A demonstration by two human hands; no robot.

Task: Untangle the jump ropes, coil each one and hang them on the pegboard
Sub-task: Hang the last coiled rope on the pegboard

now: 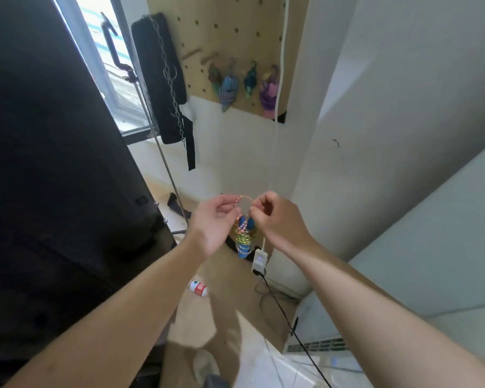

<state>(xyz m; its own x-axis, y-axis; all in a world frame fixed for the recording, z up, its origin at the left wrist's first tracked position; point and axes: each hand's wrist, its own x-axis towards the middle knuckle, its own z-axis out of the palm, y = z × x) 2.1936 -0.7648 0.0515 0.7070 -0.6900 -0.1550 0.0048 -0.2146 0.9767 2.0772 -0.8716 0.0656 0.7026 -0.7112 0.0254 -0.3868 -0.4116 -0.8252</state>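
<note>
A coiled jump rope [243,237] with blue handles and an orange-and-white cord wound round them hangs between my hands at mid-frame. My left hand [213,219] pinches the left side of a small cord loop at the top. My right hand [269,217] pinches the loop's right side. The wooden pegboard [230,29] is on the wall above. Several coiled ropes hang from its pegs: a green one [215,77], a blue one [228,90], a teal one [250,81] and a purple one [270,91]. Two bare pegs [191,54] stick out to their left.
A black padded strap with a chain [163,77] hangs left of the pegboard. A white cable [280,79] drops to a white adapter [259,259] with a black cord. A dark cabinet [53,163] fills the left. A small bottle [198,287] lies on the floor.
</note>
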